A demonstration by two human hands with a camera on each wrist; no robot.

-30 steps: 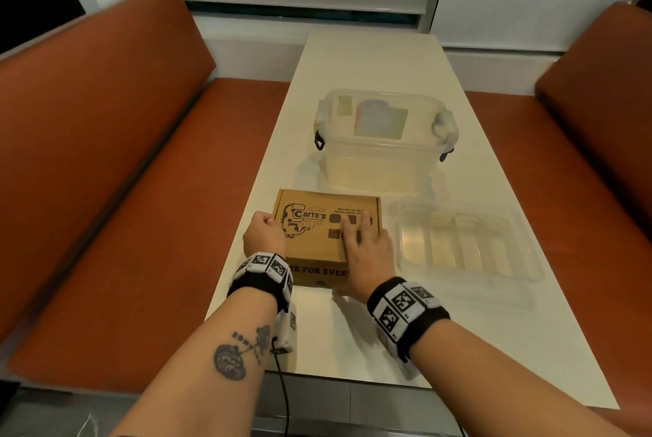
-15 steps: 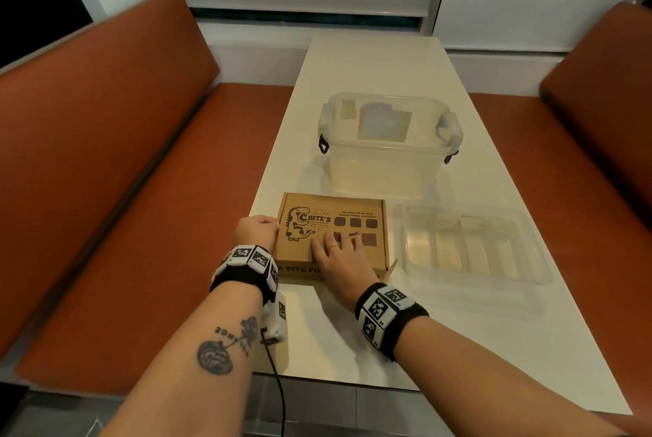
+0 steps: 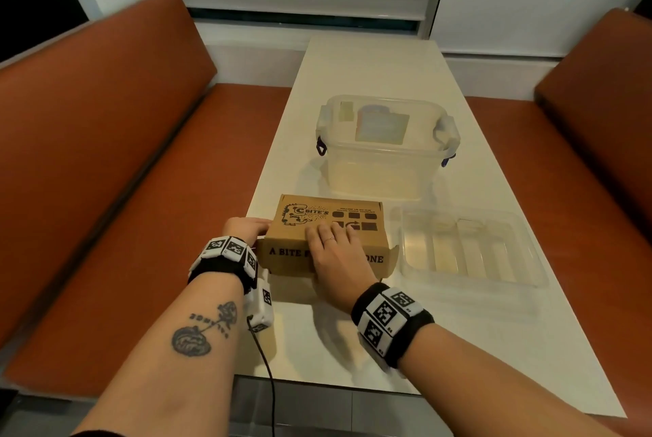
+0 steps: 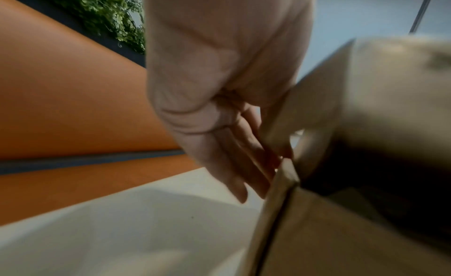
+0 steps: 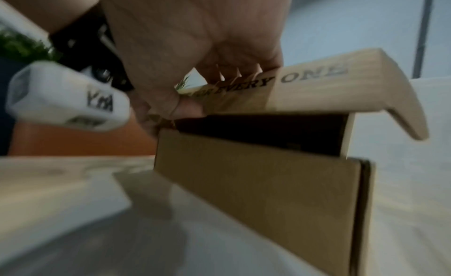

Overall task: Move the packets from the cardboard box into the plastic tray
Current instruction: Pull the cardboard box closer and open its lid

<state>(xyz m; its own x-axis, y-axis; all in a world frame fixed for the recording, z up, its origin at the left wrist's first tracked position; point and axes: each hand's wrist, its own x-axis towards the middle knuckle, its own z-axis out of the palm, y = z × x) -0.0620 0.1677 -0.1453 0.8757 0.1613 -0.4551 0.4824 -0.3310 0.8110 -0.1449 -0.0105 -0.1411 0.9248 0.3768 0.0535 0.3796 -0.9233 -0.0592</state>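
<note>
the cardboard box [image 3: 328,235] sits near the table's [image 3: 370,66] front left corner, lid lifted ajar. the right hand [image 3: 338,256] pinches the lid's front flap, fingers on top and thumb beneath. the left hand [image 3: 247,228] rests straight fingers against the box's left side. the plastic tray [image 3: 472,246] lies just right of it, a lidded clear container [image 3: 384,147] behind.

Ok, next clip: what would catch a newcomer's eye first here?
The printed cardboard box at the table's near end, its lid lifted a crack by the right hand while the left hand steadies its left side. Just right of it lies the clear tray, and behind stands a lidded plastic tub, between orange benches.
</note>
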